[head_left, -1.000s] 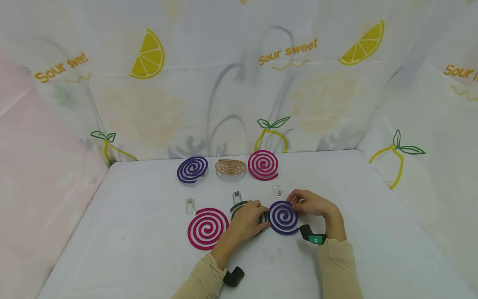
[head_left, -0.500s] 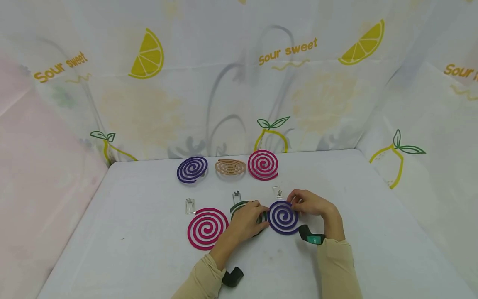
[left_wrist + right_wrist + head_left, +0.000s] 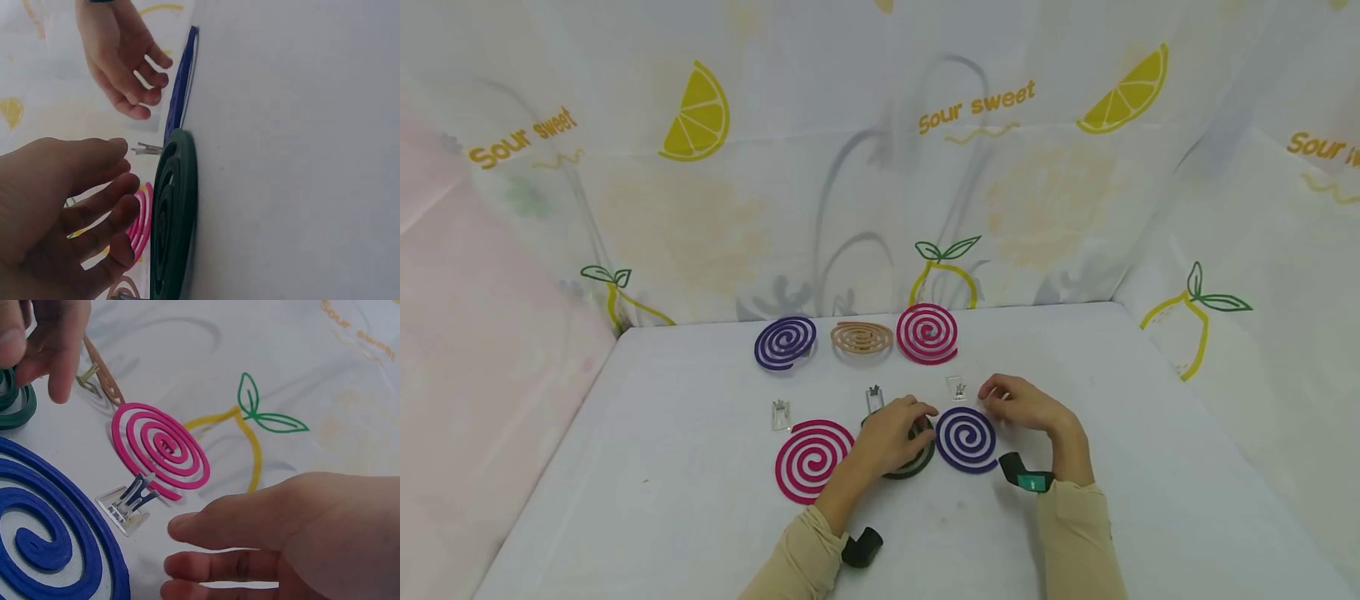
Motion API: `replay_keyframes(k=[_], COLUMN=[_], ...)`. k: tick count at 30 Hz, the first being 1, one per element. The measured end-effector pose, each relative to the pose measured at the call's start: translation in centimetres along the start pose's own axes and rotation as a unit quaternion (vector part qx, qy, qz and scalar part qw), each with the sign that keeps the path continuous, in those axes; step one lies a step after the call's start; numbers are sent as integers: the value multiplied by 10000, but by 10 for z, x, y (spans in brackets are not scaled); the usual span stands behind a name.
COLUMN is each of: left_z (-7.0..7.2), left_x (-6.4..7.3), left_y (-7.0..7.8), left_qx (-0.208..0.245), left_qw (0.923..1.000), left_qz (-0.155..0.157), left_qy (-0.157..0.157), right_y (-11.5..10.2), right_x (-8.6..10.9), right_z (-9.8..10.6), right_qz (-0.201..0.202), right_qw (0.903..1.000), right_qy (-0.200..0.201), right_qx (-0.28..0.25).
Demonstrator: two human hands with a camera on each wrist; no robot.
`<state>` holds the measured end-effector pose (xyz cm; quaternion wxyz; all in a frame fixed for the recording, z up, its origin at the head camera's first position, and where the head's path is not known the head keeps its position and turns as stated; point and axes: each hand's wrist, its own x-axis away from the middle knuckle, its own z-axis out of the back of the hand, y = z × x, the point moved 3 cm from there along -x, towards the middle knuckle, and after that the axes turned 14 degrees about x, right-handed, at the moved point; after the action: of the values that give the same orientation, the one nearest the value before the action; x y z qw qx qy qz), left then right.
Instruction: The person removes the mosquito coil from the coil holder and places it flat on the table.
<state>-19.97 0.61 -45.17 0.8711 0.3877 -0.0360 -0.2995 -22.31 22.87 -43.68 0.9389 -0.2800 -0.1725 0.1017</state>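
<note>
My left hand (image 3: 891, 435) hovers over a dark green mosquito coil (image 3: 179, 206), its fingers loosely bent and holding nothing; a gap shows between fingertips and coil in the left wrist view. Part of that coil is hidden under the hand in the head view. To its right a blue-purple mosquito coil (image 3: 967, 437) lies flat on the table. My right hand (image 3: 1026, 406) is just beyond this coil's upper right edge, fingers relaxed and apart from it. A small metal coil stand (image 3: 129, 503) lies near the right fingertips. At the left, a pink mosquito coil (image 3: 814, 461) lies partly behind my left forearm.
Along the back stand a tilted purple coil (image 3: 785, 342), a tan coil (image 3: 862, 338) and a second pink coil (image 3: 927, 334). Two more metal stands, one at left (image 3: 781, 415) and one in the middle (image 3: 874, 398), lie between the rows. A printed cloth (image 3: 865, 192) hangs behind.
Both hands have let go: the left has lifted off the green coil, uncovering more of it, and the right has drawn slightly up and away from the blue-purple coil.
</note>
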Motion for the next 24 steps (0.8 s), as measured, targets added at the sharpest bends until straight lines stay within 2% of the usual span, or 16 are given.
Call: replay_keyframes(k=[4, 10, 14, 17, 24], left_z=[14, 37, 51, 58, 75], left_x=[-6, -21, -30, -36, -51], left_y=[-1, -8, -14, -20, -28], left_qx=[332, 401, 460, 458, 382], left_qw=[9993, 9964, 9942, 9938, 9918], left_qz=[-47, -409, -435, -395, -612], left_qy=[147, 632, 871, 930, 1053], right_y=[-2, -6, -11, -13, -18], right_x=[-1, -4, -8, -12, -22], right_z=[5, 12, 15, 17, 23], right_qz=[203, 608, 755, 713, 713], right_qw=[9986, 9908, 9837, 9802, 9750], right_qy=[470, 1187, 1586, 1794, 2082], right_qx=[-116, -225, -371, -435, -314])
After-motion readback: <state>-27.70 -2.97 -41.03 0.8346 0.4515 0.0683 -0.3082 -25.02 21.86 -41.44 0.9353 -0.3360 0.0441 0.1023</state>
